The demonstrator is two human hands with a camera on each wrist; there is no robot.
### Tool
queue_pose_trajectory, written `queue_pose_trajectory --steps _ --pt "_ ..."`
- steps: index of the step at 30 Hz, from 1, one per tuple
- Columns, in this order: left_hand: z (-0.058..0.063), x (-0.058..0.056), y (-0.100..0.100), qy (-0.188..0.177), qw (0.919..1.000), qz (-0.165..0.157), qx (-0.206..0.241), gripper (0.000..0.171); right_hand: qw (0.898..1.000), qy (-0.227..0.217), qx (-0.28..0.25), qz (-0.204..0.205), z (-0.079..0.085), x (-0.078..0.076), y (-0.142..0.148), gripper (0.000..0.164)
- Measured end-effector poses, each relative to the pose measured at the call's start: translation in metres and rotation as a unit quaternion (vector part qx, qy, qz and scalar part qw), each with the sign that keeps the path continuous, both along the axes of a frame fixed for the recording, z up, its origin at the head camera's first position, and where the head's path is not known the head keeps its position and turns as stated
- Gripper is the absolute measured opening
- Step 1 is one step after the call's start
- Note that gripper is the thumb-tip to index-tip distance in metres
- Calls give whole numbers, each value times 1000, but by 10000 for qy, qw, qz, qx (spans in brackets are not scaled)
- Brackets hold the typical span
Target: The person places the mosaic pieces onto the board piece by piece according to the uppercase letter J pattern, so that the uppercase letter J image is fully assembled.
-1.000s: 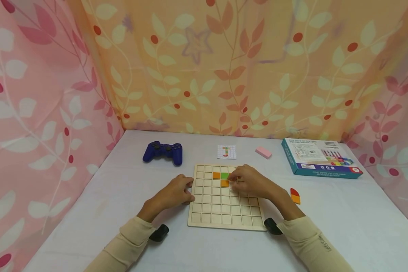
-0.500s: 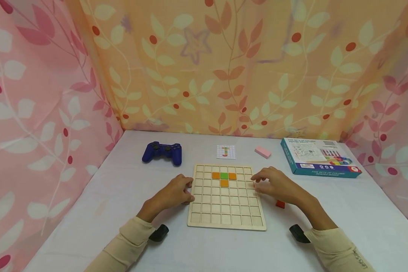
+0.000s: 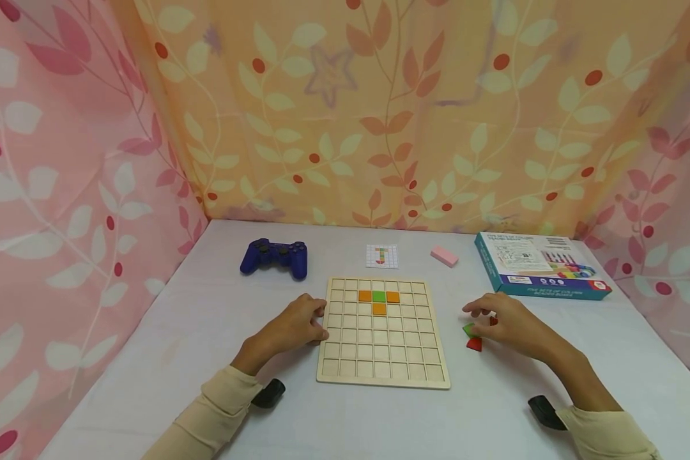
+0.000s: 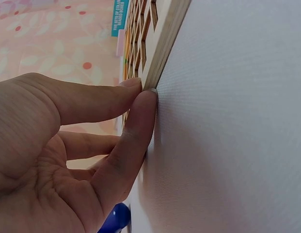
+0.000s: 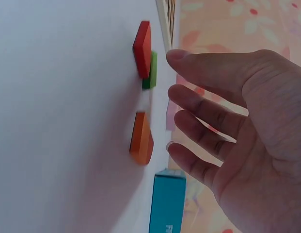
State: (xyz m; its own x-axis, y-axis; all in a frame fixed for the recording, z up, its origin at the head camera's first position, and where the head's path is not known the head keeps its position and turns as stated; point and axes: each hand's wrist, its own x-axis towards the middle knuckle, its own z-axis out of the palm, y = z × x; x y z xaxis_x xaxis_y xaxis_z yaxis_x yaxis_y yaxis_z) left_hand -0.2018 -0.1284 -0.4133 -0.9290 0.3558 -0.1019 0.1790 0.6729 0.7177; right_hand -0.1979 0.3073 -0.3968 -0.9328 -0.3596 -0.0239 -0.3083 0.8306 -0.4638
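A pale wooden grid board (image 3: 381, 351) lies flat on the table, with orange tiles (image 3: 365, 296) and one green tile (image 3: 379, 296) set in a T shape near its far side. My left hand (image 3: 296, 321) holds the board's left edge; in the left wrist view, the thumb and a finger (image 4: 135, 121) meet at that edge. Right of the board, my right hand (image 3: 508, 324) hovers over loose pieces, its fingers apart and nothing between them. Under it are a red piece (image 5: 144, 48), a green piece (image 5: 152, 73) and an orange piece (image 5: 140, 138), partly hidden by the hand in the head view.
Behind the board lie a small pattern card (image 3: 382, 256) and a pink eraser-like block (image 3: 444, 257). A blue game controller (image 3: 274, 257) sits at the back left, and a flat teal box (image 3: 543, 267) at the back right. Patterned curtains surround the white table.
The right hand has left an orange tile on the board, right of the green one, and moved right over the loose pieces. The left hand has stayed at the board's edge.
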Motion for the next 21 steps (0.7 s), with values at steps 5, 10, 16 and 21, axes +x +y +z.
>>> queue_pose_trajectory --steps 5,10,16,21 --pt "0 0 0 84 9999 -29 -88 52 9999 42 88 -49 -3 7 15 35" --pt "1 1 0 47 10000 -9 -68 56 9998 -68 113 -162 -5 13 26 39" --pt "2 2 0 26 10000 2 -56 58 9996 -102 105 -232 -6 17 35 41" --pt "1 1 0 75 9999 -9 -120 60 9994 -73 138 -308 -6 20 39 42"
